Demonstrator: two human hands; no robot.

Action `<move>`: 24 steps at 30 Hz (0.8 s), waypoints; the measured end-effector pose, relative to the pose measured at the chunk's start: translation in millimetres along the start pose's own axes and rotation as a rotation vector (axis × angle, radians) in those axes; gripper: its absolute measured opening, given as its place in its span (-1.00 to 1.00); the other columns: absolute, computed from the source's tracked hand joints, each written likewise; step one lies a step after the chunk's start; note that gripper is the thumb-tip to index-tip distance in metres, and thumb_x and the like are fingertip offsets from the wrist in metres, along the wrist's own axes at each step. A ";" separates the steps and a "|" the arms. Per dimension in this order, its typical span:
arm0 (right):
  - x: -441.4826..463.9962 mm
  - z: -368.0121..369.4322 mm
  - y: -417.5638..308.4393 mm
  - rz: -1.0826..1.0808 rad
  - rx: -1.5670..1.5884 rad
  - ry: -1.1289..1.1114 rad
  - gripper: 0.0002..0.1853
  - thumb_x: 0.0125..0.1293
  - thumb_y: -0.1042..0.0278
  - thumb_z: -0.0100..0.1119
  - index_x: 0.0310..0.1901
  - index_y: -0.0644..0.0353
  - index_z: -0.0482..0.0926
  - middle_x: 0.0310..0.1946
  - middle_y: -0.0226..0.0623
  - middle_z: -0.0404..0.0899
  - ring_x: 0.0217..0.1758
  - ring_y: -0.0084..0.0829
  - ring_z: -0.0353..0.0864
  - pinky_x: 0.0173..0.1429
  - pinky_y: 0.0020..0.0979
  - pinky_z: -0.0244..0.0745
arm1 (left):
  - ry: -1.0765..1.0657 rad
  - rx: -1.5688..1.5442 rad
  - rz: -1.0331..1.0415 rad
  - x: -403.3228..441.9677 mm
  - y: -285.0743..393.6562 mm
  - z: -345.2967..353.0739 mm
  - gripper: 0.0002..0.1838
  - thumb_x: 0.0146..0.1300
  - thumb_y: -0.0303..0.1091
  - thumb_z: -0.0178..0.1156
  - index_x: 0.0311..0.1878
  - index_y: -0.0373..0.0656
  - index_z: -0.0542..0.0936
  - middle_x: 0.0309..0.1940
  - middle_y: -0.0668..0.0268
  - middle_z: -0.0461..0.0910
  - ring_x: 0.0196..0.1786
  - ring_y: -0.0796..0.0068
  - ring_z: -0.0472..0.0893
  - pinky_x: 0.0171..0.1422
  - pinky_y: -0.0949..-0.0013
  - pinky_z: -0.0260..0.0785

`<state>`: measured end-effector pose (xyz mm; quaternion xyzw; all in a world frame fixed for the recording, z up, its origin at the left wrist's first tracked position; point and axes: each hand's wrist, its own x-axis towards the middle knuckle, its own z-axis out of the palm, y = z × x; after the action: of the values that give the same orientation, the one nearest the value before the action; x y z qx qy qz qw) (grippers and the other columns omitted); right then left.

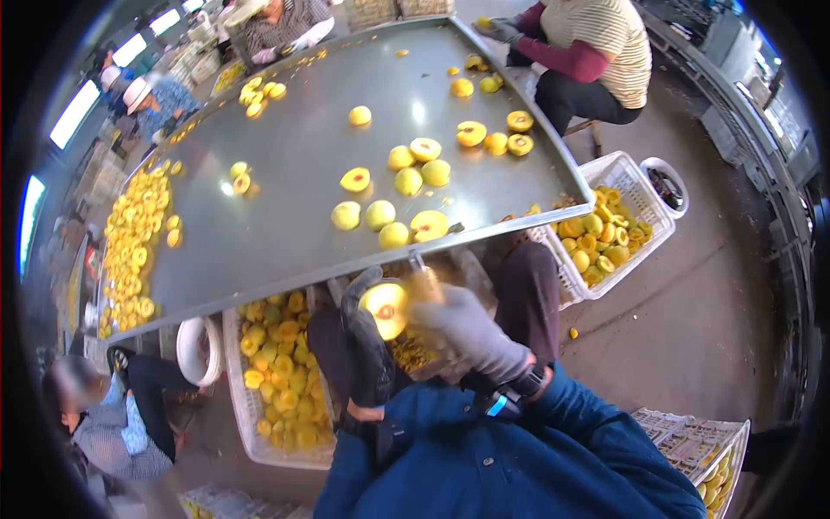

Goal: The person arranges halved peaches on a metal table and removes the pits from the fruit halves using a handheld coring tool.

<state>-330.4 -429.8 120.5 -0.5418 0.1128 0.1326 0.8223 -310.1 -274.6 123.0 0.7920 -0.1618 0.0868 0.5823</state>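
Observation:
My left hand (370, 350), in a dark glove, is wrapped round a yellow peach half (385, 311). Its cut face is turned up and shows a reddish-brown centre. Close by on the right, my right hand (467, 329), in a grey glove, is closed on a hand tool (425, 278) with a wooden-looking handle and a metal end pointing at the table edge. Blur hides the tool's exact kind. Both hands are over my lap, above a container of fruit scraps (415, 353). Several peach halves (430, 225) lie on the metal table (285, 229) just beyond.
White crates of peach halves stand on my left (245, 415) and right (664, 227). Another crate (735, 450) is behind right. A white bucket (199, 350) is beside the left crate. Other people sit around the table, one (605, 60) at the far right. The table has raised edges.

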 end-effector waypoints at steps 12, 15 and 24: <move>-13.6 8.3 27.1 -0.805 -1.184 0.203 -0.79 0.30 0.25 0.19 -0.38 0.08 0.38 -0.62 -0.25 0.47 -0.60 -0.18 0.56 -0.58 -0.25 0.41 | 0.140 -0.460 -0.331 6.6 -3.1 -0.9 -0.44 0.52 -0.01 -0.22 -0.15 -0.34 0.61 -0.26 0.17 0.66 -0.18 0.38 0.62 0.00 0.32 0.43; -14.4 5.6 31.7 -0.640 -1.244 0.120 -0.76 0.23 0.35 0.24 -0.09 -0.10 0.47 -0.42 -0.34 0.54 -0.46 -0.29 0.65 -0.49 -0.33 0.51 | 0.140 -0.441 -0.333 6.7 -3.2 1.2 -0.41 0.54 -0.02 -0.24 -0.19 -0.35 0.64 -0.30 0.19 0.68 -0.23 0.42 0.63 -0.04 0.35 0.44; -9.2 3.2 37.2 -0.647 -1.330 0.090 -0.75 0.21 0.26 0.25 -0.19 0.02 0.36 -0.50 -0.25 0.51 -0.54 -0.14 0.59 -0.52 -0.21 0.47 | 0.019 -0.144 -0.063 7.2 -17.2 -2.3 -0.46 0.55 -0.03 -0.31 -0.12 -0.26 0.58 -0.17 0.24 0.63 -0.13 0.41 0.59 0.10 0.33 0.39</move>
<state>-351.6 -413.7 92.7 -0.9366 -0.1231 -0.0986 0.3129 -297.2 -268.9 110.7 0.7518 -0.1372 0.0638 0.6418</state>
